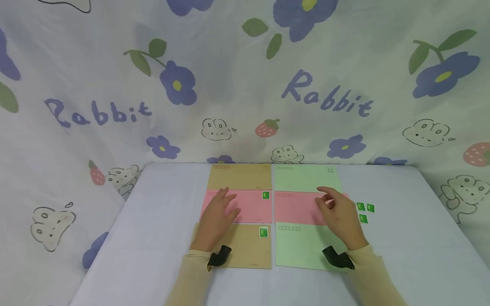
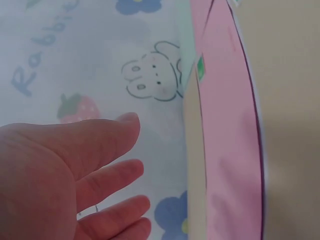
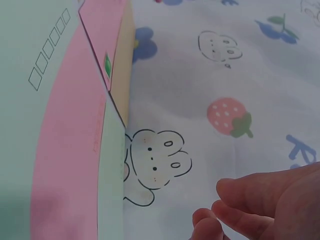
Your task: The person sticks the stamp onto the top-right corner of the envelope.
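Backdrop: a pale curtain [image 1: 237, 55] printed with rabbits, flowers and strawberries, rising behind the far edge of the white counter [image 1: 153, 221].
Envelopes: six, in two columns reaching the counter's far edge, long axes parallel to it; I mark the left pink envelope [image 1: 249, 212] and right pink envelope [image 1: 294, 210] as the middle pair.
Loose stamps [image 1: 370, 208]: three green squares, on the side toward the counter's right edge, just beyond the right grip [image 1: 340, 214], which is the nearer one.
Right grip: fingers loosely bent over the right pink envelope; I see nothing held.
Left grip [image 1: 218, 216]: fingers spread, no object held, over the left pink envelope; contact I cannot tell.
Affixed stamps [image 1: 263, 232]: two, at the far right corners of the left pink and near-left brown envelopes.
Lettering: "Rabbit", twice, on the curtain; envelope print and stamp markings too small for me to read.
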{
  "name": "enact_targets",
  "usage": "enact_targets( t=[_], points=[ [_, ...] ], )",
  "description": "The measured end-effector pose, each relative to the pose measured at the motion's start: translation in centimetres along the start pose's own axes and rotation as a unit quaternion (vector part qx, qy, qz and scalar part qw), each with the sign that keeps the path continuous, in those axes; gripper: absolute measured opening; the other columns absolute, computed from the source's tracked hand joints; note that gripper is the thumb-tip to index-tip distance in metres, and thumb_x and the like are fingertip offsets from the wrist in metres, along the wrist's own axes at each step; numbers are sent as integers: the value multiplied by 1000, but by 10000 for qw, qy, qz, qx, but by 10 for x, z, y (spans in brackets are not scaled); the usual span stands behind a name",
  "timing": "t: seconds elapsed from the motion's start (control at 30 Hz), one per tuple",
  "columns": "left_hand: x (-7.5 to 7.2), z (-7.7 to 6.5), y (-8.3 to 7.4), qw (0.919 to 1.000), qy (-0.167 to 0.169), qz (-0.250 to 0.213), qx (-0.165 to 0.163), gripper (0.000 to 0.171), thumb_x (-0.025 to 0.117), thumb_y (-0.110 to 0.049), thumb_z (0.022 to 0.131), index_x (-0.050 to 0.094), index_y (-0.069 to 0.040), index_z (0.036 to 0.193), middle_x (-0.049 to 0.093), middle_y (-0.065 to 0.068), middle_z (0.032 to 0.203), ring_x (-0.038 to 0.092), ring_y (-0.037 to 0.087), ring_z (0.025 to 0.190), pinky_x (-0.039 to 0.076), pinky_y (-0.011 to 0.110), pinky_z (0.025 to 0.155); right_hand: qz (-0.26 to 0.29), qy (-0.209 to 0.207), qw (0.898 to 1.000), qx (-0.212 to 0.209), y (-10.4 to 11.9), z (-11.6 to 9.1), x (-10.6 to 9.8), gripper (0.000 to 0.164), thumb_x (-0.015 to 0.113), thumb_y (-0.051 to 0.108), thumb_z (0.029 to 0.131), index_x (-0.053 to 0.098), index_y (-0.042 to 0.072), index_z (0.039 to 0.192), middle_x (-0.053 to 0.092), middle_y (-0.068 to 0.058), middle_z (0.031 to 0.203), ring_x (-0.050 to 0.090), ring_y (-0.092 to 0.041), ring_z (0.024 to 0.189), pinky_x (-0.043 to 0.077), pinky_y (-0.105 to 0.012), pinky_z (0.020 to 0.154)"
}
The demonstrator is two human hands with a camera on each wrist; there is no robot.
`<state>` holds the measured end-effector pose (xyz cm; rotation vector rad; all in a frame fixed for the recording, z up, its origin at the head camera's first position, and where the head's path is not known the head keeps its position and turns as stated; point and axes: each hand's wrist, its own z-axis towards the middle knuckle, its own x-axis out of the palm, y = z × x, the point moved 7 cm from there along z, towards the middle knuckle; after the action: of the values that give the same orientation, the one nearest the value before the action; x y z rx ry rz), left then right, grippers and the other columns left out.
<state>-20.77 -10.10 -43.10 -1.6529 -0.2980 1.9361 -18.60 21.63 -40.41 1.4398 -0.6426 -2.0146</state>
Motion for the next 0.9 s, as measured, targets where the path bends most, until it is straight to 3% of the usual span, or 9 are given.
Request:
enact_targets(
  t=[0.23, 0.9],
  points=[
    [9, 6, -17, 9998, 118, -125, 33, 44, 63, -30, 87, 58, -10, 126, 40, 10, 144, 31, 25, 135, 29, 44, 108, -95, -7, 9998, 153, -10, -2, -6, 31, 59, 26, 90, 61, 12, 118, 62, -1, 85, 55, -14, 68, 46, -25, 50],
    [35, 17, -68, 9982, 340, -370, 331, 45, 63, -32, 87, 57, -11, 127, 42, 7, 142, 34, 24, 133, 31, 43, 107, -253, -219, 9994, 129, -36, -3, -30, 32, 59, 27, 91, 61, 12, 119, 64, -2, 90, 57, -12, 67, 47, -24, 53]
  ],
)
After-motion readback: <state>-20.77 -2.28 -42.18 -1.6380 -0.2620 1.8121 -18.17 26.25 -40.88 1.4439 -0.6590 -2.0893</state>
